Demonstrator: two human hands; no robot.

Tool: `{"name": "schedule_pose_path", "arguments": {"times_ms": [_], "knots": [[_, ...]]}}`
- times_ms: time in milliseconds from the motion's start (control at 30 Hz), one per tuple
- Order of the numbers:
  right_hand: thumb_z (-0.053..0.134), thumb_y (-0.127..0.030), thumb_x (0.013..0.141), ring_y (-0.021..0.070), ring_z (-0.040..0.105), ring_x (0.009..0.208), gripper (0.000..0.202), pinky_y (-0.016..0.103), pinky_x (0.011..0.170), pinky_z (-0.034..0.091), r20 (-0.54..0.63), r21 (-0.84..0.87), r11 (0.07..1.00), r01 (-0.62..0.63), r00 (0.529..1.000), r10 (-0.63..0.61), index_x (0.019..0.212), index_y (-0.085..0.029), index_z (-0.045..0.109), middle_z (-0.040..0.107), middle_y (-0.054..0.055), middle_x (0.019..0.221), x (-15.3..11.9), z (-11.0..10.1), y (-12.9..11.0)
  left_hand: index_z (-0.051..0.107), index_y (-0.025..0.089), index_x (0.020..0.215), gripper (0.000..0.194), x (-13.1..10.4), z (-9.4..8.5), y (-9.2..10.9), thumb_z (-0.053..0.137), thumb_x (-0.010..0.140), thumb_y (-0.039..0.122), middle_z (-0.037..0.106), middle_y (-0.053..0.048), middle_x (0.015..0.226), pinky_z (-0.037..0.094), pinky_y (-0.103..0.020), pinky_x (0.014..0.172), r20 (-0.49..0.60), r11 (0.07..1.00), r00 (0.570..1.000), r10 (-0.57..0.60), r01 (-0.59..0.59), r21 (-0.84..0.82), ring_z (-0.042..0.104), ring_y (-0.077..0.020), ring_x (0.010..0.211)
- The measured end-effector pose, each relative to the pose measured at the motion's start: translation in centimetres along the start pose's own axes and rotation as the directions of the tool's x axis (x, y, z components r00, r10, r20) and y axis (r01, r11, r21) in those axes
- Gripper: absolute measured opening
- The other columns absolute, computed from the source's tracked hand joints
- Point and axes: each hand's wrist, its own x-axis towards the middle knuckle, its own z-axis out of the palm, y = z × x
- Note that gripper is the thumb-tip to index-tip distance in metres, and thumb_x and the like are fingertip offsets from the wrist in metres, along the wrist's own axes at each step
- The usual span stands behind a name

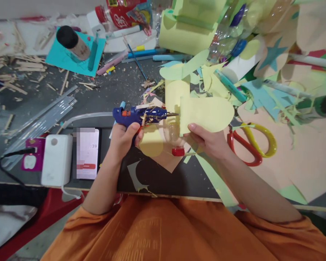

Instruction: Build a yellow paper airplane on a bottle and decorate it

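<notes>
My left hand (122, 139) is closed around the grip of a blue hot glue gun (134, 116), whose metal nozzle points right. A clear glue stick (89, 116) trails from its back. Between thumb and fingers, my right hand (210, 141) pinches a pale yellow paper piece (210, 113) with a rounded right end and a folded left edge. The nozzle tip is at or very near that folded edge; contact cannot be made out. Below them lies a clear bottle with a red cap (178, 151), with yellow paper (176, 88) above it and a rounded yellow piece (152, 140) beside it.
Red-and-yellow-handled scissors (251, 145) lie right of my right hand. At left are a phone (88, 154), a white power bank (56, 159) and loose glue sticks (47, 123). Paper scraps, markers, wood sticks, and a black-capped bottle (70, 40) crowd the back.
</notes>
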Motion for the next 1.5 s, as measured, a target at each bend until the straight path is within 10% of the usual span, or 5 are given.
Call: {"name": "schedule_pose_path", "arguments": {"times_ms": [233,600,900,1500], "knots": [[0.084,-0.046,0.077,0.0078,0.031,0.043,0.033,0.026,0.037,0.029,0.011,-0.001,1.000,0.007,1.000,-0.007,0.067,-0.022,0.063,0.042,-0.007,0.048,-0.1,0.0,-0.1,0.051,0.020,0.053,0.057,-0.2,-0.1,0.2,0.062,0.085,0.066,0.047,0.003,0.040,0.034,-0.020,0.034,0.011,1.000,1.000,-0.026,0.026,-0.012,0.037,-0.0058,0.033],[0.089,-0.046,0.068,0.0230,0.070,0.075,0.038,0.042,0.069,0.065,-0.012,0.014,1.000,-0.010,1.000,0.011,0.073,-0.024,0.059,0.066,0.001,0.070,0.1,-0.3,0.4,0.051,0.020,0.056,0.051,-0.2,0.4,0.2,0.065,0.082,0.062,0.048,0.004,0.039,0.033,-0.019,0.033,-0.071,0.998,0.996,-0.057,0.054,-0.042,0.039,-0.0061,0.031],[0.086,-0.045,0.074,0.0224,0.074,0.077,0.049,0.043,0.083,0.067,0.044,0.005,1.000,-0.015,0.999,0.015,0.054,-0.024,0.046,0.068,0.003,0.067,0.0,-0.4,0.6,0.051,0.021,0.059,0.045,-0.2,0.2,-0.3,0.068,0.078,0.058,0.047,0.004,0.040,0.031,-0.019,0.032,-0.090,0.990,0.991,-0.100,0.091,-0.106,0.039,-0.0062,0.030],[0.090,-0.046,0.067,0.0278,0.071,0.094,0.040,0.045,0.076,0.067,-0.007,0.004,1.000,0.000,1.000,0.000,0.091,-0.025,0.065,0.067,0.001,0.075,0.0,-0.6,1.0,0.045,0.022,0.056,0.054,0.1,0.2,-0.5,0.072,0.073,0.065,0.041,0.006,0.039,0.029,-0.020,0.032,-0.105,0.979,0.986,-0.132,0.113,-0.169,0.039,-0.0066,0.031]]}}
